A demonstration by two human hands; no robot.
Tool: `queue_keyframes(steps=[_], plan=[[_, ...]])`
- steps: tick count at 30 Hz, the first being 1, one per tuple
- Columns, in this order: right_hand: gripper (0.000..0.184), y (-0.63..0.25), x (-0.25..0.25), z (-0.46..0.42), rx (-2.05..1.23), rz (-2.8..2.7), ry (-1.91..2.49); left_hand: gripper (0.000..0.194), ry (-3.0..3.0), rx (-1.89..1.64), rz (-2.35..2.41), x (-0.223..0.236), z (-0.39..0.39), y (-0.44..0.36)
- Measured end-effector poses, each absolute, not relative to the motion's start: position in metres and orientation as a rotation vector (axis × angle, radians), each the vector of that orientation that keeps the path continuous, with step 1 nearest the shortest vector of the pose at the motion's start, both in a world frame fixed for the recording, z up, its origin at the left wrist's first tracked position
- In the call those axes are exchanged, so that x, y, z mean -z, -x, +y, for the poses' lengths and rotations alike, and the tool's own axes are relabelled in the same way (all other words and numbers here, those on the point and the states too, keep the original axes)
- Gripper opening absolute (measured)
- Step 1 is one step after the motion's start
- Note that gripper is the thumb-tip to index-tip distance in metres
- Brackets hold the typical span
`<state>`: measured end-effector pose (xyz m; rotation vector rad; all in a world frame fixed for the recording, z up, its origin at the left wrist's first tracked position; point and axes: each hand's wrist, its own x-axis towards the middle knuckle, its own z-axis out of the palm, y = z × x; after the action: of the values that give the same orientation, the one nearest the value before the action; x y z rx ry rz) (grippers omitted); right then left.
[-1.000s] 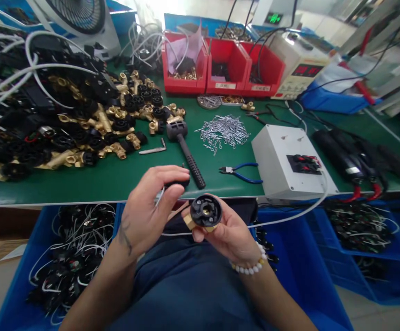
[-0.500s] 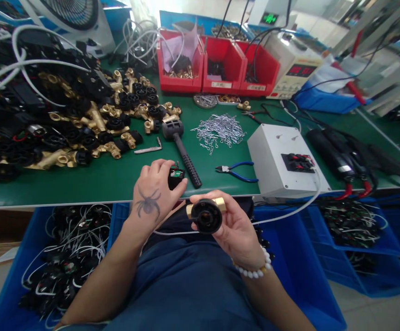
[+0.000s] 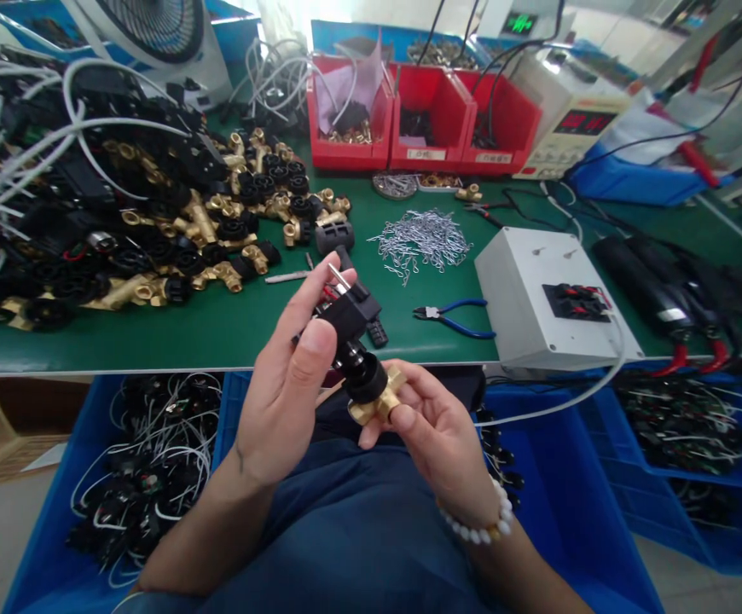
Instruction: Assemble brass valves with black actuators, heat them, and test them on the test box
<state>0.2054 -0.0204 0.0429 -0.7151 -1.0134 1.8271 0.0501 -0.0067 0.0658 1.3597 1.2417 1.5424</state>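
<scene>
My left hand (image 3: 287,384) grips a black valve actuator (image 3: 347,313), a boxy part with a metal pin and some red wire at its upper end. My right hand (image 3: 431,418) is closed on a brass valve body (image 3: 385,401) with a round black collar (image 3: 366,378). The actuator's lower end meets the collar at a tilt; whether it is seated inside I cannot tell. Both parts are held over my lap, near the bench edge. Behind them lies a black rubber mallet (image 3: 335,237), its handle partly hidden by the actuator.
Blue-handled cutters (image 3: 454,315), a pile of metal clips (image 3: 423,241) and a grey switch box (image 3: 553,298) lie on the green bench. Brass valves (image 3: 198,223) crowd the left side. Red bins (image 3: 426,156) stand behind; blue crates (image 3: 576,512) sit below.
My left hand has turned and brought the black actuator up and right, onto the valve's collar. In my right hand the brass valve body has tilted so its collar faces up and left.
</scene>
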Motion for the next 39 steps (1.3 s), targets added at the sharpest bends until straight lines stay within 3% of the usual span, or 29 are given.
queue_keyframes(steps=[5, 12, 18, 26, 29, 33, 39], plan=[[0.041, -0.205, -0.049, -0.025, -1.928, -0.936, 0.705, 0.051, -1.395, -1.515, 1.185, -0.068, -0.011, -0.05], [0.034, -0.204, -0.06, -0.03, -1.763, -1.0, 0.767, 0.05, -1.41, -1.398, 1.234, -0.072, -0.012, -0.044], [0.03, -0.205, -0.06, -0.021, -2.018, -0.897, 0.618, 0.049, -1.592, -1.402, 1.278, -0.077, -0.011, -0.042], [0.028, -0.195, -0.059, -0.022, -1.703, -1.006, 0.804, 0.05, -1.705, -1.324, 1.364, -0.071, -0.008, -0.045], [0.026, -0.198, -0.056, -0.016, -1.776, -0.96, 0.782, 0.06, -1.784, -1.314, 1.352, -0.063, -0.009, -0.044], [0.024, -0.201, -0.056, -0.011, -1.768, -0.883, 0.804, 0.09, -2.008, -1.25, 1.461, -0.056, -0.011, -0.043], [0.026, -0.201, -0.055, -0.015, -1.698, -0.983, 0.877, 0.089, -2.135, -1.236, 1.533, -0.057, -0.015, -0.045]])
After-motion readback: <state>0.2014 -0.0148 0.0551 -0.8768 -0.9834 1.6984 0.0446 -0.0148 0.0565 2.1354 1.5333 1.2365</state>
